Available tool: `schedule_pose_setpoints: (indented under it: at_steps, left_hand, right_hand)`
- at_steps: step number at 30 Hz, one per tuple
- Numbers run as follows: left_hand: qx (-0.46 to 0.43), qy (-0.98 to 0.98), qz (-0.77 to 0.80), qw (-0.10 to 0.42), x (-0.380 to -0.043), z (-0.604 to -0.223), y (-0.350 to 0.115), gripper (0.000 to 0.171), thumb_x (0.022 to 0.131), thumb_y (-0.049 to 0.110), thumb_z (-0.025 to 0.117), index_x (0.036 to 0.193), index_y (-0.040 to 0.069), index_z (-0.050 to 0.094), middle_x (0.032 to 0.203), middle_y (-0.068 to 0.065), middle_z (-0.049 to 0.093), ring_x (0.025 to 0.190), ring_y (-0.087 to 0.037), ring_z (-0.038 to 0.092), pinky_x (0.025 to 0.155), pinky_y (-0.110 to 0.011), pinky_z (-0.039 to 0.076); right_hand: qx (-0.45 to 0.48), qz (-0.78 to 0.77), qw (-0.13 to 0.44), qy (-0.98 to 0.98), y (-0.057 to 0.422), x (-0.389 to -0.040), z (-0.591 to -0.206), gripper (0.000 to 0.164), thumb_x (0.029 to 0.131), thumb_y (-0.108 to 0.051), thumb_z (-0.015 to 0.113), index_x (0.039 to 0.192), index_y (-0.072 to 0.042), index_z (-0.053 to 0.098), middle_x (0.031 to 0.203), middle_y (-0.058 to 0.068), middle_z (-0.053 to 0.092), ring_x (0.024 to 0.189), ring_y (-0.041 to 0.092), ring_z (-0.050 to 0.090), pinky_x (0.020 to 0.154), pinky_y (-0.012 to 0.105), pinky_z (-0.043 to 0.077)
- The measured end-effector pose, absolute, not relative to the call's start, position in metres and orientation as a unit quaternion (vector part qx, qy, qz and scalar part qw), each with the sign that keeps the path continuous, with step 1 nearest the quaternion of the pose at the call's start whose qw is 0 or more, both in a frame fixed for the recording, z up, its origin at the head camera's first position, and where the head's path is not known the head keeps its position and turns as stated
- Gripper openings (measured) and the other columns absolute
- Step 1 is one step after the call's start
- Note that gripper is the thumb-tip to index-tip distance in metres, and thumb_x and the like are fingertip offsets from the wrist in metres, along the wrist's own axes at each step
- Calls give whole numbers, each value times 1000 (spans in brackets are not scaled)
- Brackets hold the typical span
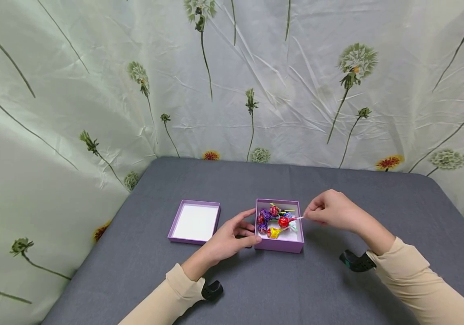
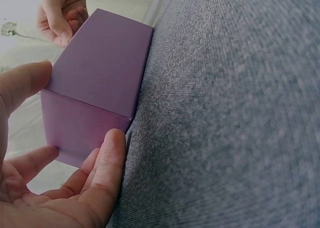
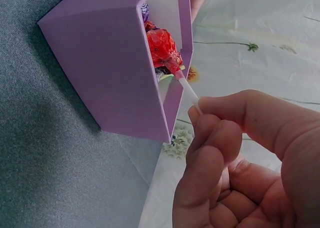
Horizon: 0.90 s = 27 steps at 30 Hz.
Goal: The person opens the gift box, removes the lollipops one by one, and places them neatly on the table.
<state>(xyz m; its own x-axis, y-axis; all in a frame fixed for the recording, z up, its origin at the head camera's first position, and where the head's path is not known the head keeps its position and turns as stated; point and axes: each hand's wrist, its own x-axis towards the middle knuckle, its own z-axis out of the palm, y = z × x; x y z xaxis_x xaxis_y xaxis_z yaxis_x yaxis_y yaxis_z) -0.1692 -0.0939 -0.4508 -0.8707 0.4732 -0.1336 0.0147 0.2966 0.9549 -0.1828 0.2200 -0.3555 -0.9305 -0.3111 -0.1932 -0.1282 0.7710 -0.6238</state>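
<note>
- Step in hand (my read): handling one red lollipop (image 1: pixel 283 222) at the mouth of the purple box (image 1: pixel 279 245); going in or coming out, can't tell from a single moment.
- Right hand (image 1: pixel 331 210): thumb and fingertips pinch the white stick (image 1: pixel 298 218) near its far end, just outside the box's right wall (right wrist view shows the pinch best).
- Red lollipop's place: wrapped head inside the box's outline, stick reaching out past the right rim; whether the head rests on other candy, can't tell.
- Left hand (image 1: pixel 232 237): fingers spread against the box's left side, thumb at the near left corner; looks like bracing rather than lifting, since the box sits flat on the grey counter (image 1: pixel 280 289).
- Also in the box: purple lollipops (image 1: pixel 262 228) on the left, a yellow lollipop (image 1: pixel 273 233) near the front wall, a few more (wrappers overlap, no count).
- Lid (image 1: pixel 194 220): off, white inside up, left of the box and apart from it.
- Next move calls for: a light, sure pinch on that thin stick, enough height for the head to clear the rim if it leaves the box, or a gentle lowering if it stays; left hand bracing either way.
- Risk: stick snagging neighbouring wrappers.
</note>
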Motion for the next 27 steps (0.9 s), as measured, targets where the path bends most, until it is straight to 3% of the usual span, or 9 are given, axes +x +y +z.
schedule_pose_setpoints:
  at_steps: [15,23,27]
  left_hand:
    - [157,772,580,206,-168,-448,-93,77,99,24,80,166,21,42,132,-15,65,109,-19,67,86,-32,62]
    - [157,765,590,204,-168,-449,-92,77,99,21,80,166,19,42,133,-17,65,108,-19,68,88,-36,64]
    - [158,770,586,199,-169,-450,-93,77,98,22,81,165,19,42,132,-16,66,107,-18,68,86,-32,61]
  right_hand:
    - [-98,-343,133,925,233,-177,-353,19,96,-26,75,97,-7,80,68,-7,58,71,12,54,61,28,39]
    - [-82,-365,126,919,245,-172,-349,20,98,-24,74,103,-6,81,78,-5,67,78,12,62,72,28,53]
    - [-74,-368,114,920,253,-170,-349,21,100,-23,73,106,-4,81,81,-4,70,78,10,61,73,26,54]
